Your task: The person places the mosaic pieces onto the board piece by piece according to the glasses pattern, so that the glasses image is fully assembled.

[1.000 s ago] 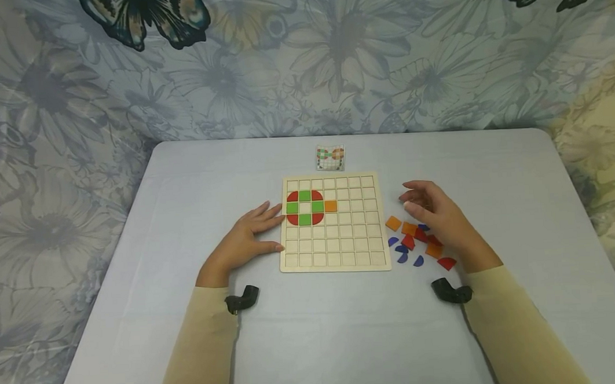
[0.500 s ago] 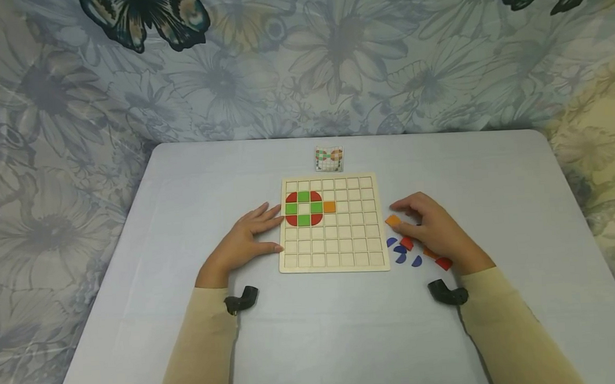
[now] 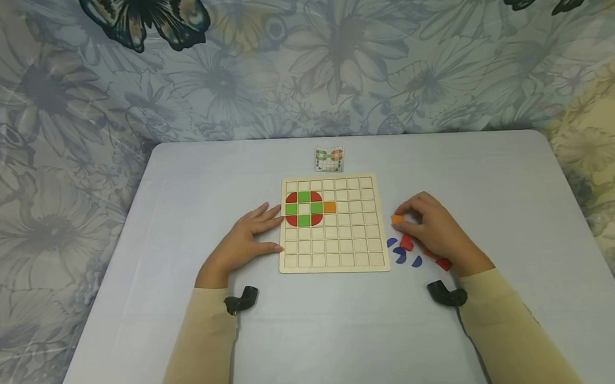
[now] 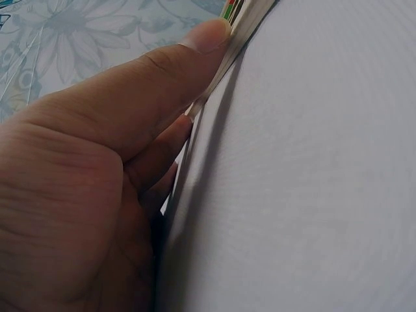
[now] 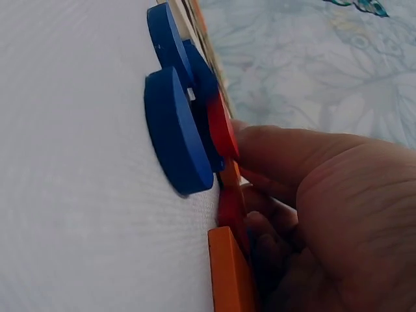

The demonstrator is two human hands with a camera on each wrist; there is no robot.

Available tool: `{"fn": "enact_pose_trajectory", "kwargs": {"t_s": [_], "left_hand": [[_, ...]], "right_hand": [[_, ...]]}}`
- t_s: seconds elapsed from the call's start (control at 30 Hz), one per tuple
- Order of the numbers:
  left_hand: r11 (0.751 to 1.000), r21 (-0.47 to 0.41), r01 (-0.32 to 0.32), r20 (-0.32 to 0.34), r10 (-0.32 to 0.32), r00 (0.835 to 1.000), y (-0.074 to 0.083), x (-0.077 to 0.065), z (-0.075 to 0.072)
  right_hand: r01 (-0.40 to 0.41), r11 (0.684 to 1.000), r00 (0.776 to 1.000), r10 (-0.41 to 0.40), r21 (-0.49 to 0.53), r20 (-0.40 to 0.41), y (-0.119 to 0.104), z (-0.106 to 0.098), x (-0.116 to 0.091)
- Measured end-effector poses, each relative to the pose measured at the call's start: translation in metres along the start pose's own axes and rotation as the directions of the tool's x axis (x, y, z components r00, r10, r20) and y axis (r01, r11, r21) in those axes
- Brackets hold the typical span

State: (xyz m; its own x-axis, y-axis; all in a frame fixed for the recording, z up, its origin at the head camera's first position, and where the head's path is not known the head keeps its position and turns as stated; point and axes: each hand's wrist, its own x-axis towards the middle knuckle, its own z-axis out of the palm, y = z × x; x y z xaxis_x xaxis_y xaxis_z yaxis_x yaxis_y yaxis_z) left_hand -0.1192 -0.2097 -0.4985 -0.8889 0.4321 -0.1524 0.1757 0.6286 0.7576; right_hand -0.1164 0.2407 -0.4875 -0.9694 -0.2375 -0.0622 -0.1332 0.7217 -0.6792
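Observation:
My left hand [image 3: 242, 239] lies along the left edge of a pale wooden grid board [image 3: 345, 244], fingers spread and thumb and fingertips at the rim. In the left wrist view the thumb [image 4: 146, 91] meets the board's edge. On the board sit red rounded pieces [image 3: 292, 220], green square tiles [image 3: 304, 220] around one bare cell, and one orange square tile [image 3: 330, 207]. Right of the board, my right hand [image 3: 437, 228] pinches another orange square tile [image 3: 397, 218] between thumb and fingers. In the right wrist view that tile is mostly hidden behind other pieces.
Under and beside the right hand lie loose blue half-round pieces [image 3: 417, 261], red pieces [image 3: 406, 243] and an orange piece [image 5: 231, 270]. A small pattern card [image 3: 329, 159] lies behind the board on the white table [image 3: 315, 331]. Floral cloth [image 3: 342, 57] hangs behind.
My right hand has come down and left onto the loose pieces and now pinches an orange square tile, which has turned slightly. The left hand keeps its place at the board.

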Motion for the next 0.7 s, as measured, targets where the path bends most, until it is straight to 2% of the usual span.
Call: {"fn": "enact_pose_trajectory", "kwargs": {"t_s": [0.33,0.57,0.7], "left_hand": [[1.000,-0.016,0.003,-0.006,-0.004,1.000,0.0044,-0.0016,-0.0012],[1.000,-0.019,0.003,-0.008,-0.003,1.000,0.0032,-0.0015,-0.0009],[1.000,-0.017,-0.002,-0.007,0.002,1.000,0.0023,-0.0015,-0.0008]], "right_hand": [[-0.077,0.997,0.997,0.077,-0.022,0.005,-0.0053,0.0019,0.0011],[-0.057,0.998,0.997,0.057,0.015,-0.053,-0.0029,0.0016,-0.0014],[-0.048,0.996,0.995,0.054,0.078,-0.085,-0.0065,-0.0009,-0.0038]]}}
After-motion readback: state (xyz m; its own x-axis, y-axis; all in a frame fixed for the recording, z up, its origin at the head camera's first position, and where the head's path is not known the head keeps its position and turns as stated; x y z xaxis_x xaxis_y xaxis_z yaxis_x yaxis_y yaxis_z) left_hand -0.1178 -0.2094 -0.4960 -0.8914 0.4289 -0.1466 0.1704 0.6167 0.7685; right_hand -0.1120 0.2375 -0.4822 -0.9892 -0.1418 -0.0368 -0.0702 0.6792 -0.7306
